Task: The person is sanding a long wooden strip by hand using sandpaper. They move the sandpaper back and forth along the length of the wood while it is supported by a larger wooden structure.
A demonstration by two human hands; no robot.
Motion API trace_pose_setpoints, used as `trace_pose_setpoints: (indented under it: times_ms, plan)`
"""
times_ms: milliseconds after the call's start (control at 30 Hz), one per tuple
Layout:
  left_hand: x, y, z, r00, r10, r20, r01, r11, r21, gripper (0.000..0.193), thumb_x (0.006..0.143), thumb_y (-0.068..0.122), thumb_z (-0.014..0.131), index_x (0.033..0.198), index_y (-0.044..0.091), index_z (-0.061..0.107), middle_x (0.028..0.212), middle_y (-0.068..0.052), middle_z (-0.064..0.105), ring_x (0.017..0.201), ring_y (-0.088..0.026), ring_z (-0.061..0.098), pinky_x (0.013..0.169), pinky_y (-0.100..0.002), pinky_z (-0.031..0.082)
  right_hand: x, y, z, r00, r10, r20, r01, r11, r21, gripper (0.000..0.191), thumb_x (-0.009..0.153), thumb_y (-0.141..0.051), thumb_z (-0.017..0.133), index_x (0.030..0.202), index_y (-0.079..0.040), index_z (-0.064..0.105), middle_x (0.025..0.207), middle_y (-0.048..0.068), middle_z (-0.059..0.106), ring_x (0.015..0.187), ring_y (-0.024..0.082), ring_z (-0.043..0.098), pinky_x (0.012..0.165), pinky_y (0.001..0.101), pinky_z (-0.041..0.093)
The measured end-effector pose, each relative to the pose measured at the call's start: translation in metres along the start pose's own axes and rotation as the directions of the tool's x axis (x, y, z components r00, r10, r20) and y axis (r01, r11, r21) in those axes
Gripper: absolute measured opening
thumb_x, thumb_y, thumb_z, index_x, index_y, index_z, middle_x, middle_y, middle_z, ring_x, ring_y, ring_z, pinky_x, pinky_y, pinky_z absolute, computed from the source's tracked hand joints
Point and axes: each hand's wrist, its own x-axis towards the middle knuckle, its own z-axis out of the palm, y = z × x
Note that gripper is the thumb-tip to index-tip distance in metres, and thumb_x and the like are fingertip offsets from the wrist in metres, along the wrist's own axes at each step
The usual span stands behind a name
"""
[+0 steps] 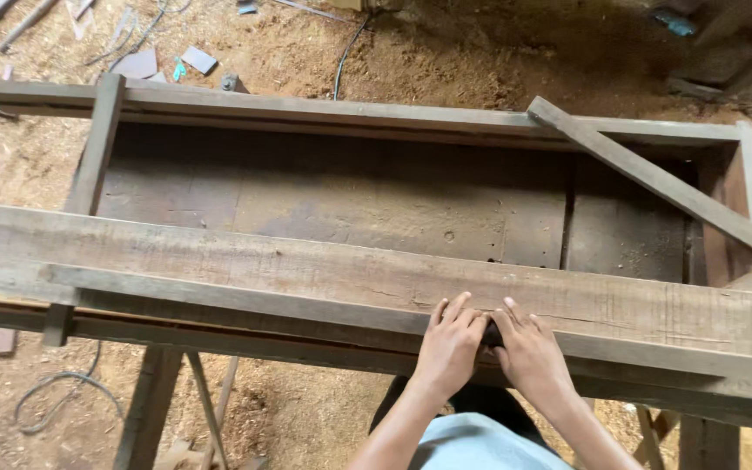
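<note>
Fingers (454,315) of both hands on wood strip (245,296).

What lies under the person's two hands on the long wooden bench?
The left hand and right hand press on a narrow grey wooden strip atop a wide rough plank. A small dark object between them is mostly covered.

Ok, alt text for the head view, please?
Two hands, the left hand and the right hand, press side by side on a long wooden plank lying across a wooden trough, above a sawdust-covered floor.
</note>
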Motion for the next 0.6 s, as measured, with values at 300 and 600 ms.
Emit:
trace_pose_setpoints:
  times_ms: [300,600]
  plan:
    - [0.002,-0.013,-0.007,0.999,0.021,0.048,-0.023,0.998,0.051,0.036,0.082,-0.003,0.059,0.117,0.001,0.067,0.129,-0.013,0.066,0.142,-0.032,0.047,0.12,-0.052,0.031,0.014,0.0,0.017,0.999,-0.051,0.005,0.051,0.999,-0.014,0.056,0.08,-0.011,0.07,0.131,-0.007,0.048,0.148,0.022,0.049,0.132,0.03,0.053,0.114,0.0464,0.036]
    - [-0.002,-0.015,-0.015,0.999,0.029,0.035,-0.03,0.999,0.045,0.038,0.081,0.002,0.063,0.118,0.001,0.066,0.126,-0.014,0.065,0.137,-0.03,0.051,0.116,-0.052,0.034,0.028,0.003,0.011,0.994,-0.091,0.068,0.091,0.996,0.006,0.067,0.075,-0.017,0.076,0.136,-0.012,0.049,0.152,0.021,0.047,0.132,0.032,0.051,0.112,0.0456,0.037]
